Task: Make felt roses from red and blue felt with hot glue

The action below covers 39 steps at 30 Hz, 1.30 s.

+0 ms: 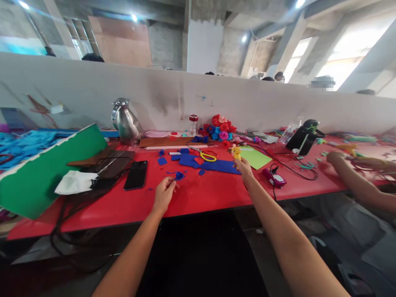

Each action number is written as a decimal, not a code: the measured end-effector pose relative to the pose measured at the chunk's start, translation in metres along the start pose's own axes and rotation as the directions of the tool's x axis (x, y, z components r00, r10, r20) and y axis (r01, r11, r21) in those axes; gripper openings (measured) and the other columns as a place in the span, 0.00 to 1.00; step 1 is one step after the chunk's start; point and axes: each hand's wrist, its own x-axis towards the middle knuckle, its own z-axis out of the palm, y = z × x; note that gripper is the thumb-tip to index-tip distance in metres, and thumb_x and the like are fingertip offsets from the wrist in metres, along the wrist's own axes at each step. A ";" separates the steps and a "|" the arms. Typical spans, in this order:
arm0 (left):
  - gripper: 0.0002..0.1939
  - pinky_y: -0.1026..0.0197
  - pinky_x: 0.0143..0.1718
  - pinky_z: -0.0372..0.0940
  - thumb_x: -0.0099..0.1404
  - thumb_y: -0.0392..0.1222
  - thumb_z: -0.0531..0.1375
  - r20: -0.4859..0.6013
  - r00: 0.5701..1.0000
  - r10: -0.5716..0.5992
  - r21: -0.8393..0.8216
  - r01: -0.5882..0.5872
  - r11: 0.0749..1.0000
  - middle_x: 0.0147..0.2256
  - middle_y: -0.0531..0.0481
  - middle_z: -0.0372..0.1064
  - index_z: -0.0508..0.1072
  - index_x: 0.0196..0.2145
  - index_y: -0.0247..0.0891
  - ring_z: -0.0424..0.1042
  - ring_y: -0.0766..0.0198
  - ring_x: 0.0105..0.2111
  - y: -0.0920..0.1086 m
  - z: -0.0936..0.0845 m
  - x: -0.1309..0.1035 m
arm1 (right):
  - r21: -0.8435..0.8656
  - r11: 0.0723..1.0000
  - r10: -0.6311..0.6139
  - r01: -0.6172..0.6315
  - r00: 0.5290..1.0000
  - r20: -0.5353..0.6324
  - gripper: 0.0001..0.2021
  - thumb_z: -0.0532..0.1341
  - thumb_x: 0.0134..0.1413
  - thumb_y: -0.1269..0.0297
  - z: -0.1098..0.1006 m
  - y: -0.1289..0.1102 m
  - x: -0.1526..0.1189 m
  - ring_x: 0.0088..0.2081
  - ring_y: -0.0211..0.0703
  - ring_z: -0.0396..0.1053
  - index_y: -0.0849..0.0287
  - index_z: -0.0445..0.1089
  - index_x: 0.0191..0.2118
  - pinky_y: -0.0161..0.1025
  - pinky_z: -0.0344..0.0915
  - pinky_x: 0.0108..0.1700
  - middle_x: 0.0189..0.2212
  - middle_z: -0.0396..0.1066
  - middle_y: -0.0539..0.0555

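My left hand (164, 192) pinches a small crumpled blue piece (179, 176) above the red table, near its front edge. Further right, my right hand (243, 166) is closed around a yellow tool (236, 153), which looks like a glue gun; its tip is too small to make out. Between the hands lie blue strips (216, 165), with yellow-handled scissors (208, 156) on top and a few small red and blue pieces around. A yellow-green sheet (255, 157) lies just beyond my right hand.
On the left are a black phone (135, 175), a green board (55, 173) and a steel jug (125, 121). Paper flowers (221, 128) stand at the back. A pink box with cables (274, 177) is on the right, near another person's arms (355, 181).
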 end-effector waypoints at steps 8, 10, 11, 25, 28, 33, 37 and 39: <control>0.09 0.63 0.25 0.59 0.53 0.46 0.60 -0.007 1.000 -0.019 0.061 0.020 0.998 0.22 0.52 0.71 0.70 0.28 0.38 0.63 0.67 0.20 0.002 0.003 0.000 | 0.238 0.965 -0.114 0.111 0.994 -0.004 0.17 0.67 0.37 0.56 -0.021 -0.033 -0.038 0.23 0.35 0.64 0.57 0.67 0.35 0.31 0.59 0.24 0.22 0.69 0.46; 0.10 0.64 0.23 0.57 0.53 0.47 0.59 -0.040 0.999 -0.031 0.091 0.034 0.995 0.22 0.51 0.72 0.70 0.29 0.38 0.62 0.67 0.19 0.002 0.006 -0.001 | 0.229 0.968 -0.128 0.106 0.988 0.083 0.18 0.70 0.34 0.59 -0.015 -0.031 -0.067 0.22 0.35 0.64 0.58 0.69 0.35 0.32 0.60 0.24 0.23 0.70 0.48; 0.10 0.64 0.22 0.56 0.54 0.47 0.59 -0.056 0.998 -0.032 0.101 0.038 0.994 0.22 0.52 0.71 0.70 0.29 0.38 0.62 0.67 0.18 0.001 0.007 -0.001 | 0.212 0.972 -0.139 0.106 0.979 0.151 0.18 0.70 0.35 0.58 -0.009 -0.028 -0.084 0.22 0.35 0.63 0.59 0.71 0.35 0.32 0.60 0.24 0.23 0.70 0.48; 0.10 0.63 0.26 0.60 0.58 0.46 0.56 -0.028 0.998 0.050 0.264 -0.041 0.964 0.20 0.52 0.71 0.72 0.25 0.39 0.69 0.63 0.22 -0.012 0.008 -0.001 | 0.007 0.935 -0.321 0.354 0.839 0.440 0.13 0.63 0.49 0.52 0.066 0.006 -0.159 0.28 0.43 0.66 0.58 0.70 0.28 0.39 0.65 0.31 0.25 0.71 0.52; 0.10 0.62 0.29 0.61 0.58 0.46 0.56 -0.012 0.998 0.065 0.274 -0.059 0.960 0.20 0.52 0.71 0.71 0.25 0.39 0.69 0.63 0.23 -0.013 0.008 -0.001 | -0.021 0.933 -0.310 0.358 0.836 0.452 0.13 0.62 0.49 0.52 0.070 0.009 -0.159 0.28 0.44 0.66 0.58 0.71 0.29 0.38 0.64 0.31 0.25 0.71 0.52; 0.09 0.62 0.29 0.60 0.58 0.45 0.56 0.001 0.997 0.071 0.282 -0.069 0.957 0.20 0.52 0.71 0.71 0.25 0.40 0.70 0.62 0.24 -0.012 0.008 -0.001 | -0.052 0.934 -0.290 0.352 0.838 0.462 0.13 0.61 0.51 0.51 0.075 0.012 -0.161 0.28 0.44 0.66 0.58 0.71 0.30 0.38 0.65 0.30 0.24 0.71 0.52; 0.09 0.62 0.30 0.60 0.58 0.45 0.55 0.009 0.997 0.074 0.281 -0.073 0.957 0.20 0.52 0.71 0.71 0.25 0.40 0.70 0.62 0.24 -0.012 0.007 -0.001 | -0.051 0.938 -0.281 0.344 0.835 0.474 0.14 0.61 0.51 0.51 0.078 0.014 -0.161 0.30 0.45 0.68 0.58 0.72 0.32 0.39 0.66 0.33 0.26 0.72 0.52; 0.10 0.62 0.30 0.60 0.58 0.45 0.55 0.010 0.997 0.075 0.283 -0.075 0.956 0.20 0.52 0.71 0.70 0.24 0.40 0.70 0.62 0.24 -0.012 0.007 -0.001 | -0.049 0.940 -0.275 0.338 0.833 0.480 0.15 0.61 0.52 0.50 0.078 0.016 -0.160 0.31 0.45 0.69 0.58 0.72 0.33 0.39 0.67 0.34 0.27 0.73 0.52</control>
